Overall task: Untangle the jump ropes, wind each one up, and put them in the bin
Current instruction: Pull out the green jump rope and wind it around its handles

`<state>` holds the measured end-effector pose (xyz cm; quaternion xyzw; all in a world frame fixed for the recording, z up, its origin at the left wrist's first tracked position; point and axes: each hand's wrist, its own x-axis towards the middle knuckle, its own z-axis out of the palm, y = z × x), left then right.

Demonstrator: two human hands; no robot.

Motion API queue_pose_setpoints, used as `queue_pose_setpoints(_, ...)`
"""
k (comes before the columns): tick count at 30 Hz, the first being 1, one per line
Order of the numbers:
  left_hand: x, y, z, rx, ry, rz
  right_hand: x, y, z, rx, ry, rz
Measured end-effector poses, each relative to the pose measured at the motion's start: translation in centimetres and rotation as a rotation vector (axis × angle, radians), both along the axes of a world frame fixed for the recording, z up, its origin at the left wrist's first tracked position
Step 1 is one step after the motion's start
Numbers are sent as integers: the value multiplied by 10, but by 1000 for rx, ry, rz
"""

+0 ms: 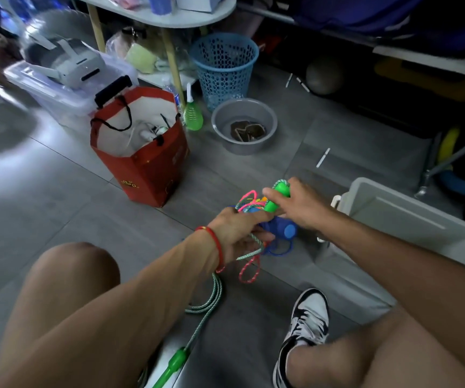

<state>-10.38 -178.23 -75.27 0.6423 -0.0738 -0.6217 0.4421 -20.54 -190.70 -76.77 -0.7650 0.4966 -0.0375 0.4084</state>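
I see a red bag (144, 161) at ten o'clock of the tangle (256, 217), grey basin (244, 126) at twelve, white bin (410, 219) at three. My left grip (237, 233) clamps the tangle; my right grip (298, 205) pinches its green handle (277, 197), long axis twelve-to-six. Green rope (211, 295) trails toward six.
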Motion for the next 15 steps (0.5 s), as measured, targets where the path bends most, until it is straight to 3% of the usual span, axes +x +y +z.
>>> queue_pose_setpoints(3, 18, 7, -3, 36, -26, -17, -1, -6, -6, 196, -183, -100)
queue_pose_setpoints(9, 42, 9, -8, 63, -95, -6, -15, -25, -8, 351, -241, -221)
queue_pose_setpoints(11, 39, 10, -10, 70, -43, 19, -9, -25, -15, 262, -278, -264)
queue_pose_setpoints(15, 36, 7, -11, 52, 46, 95, -4, -23, -22, -209, -148, -107)
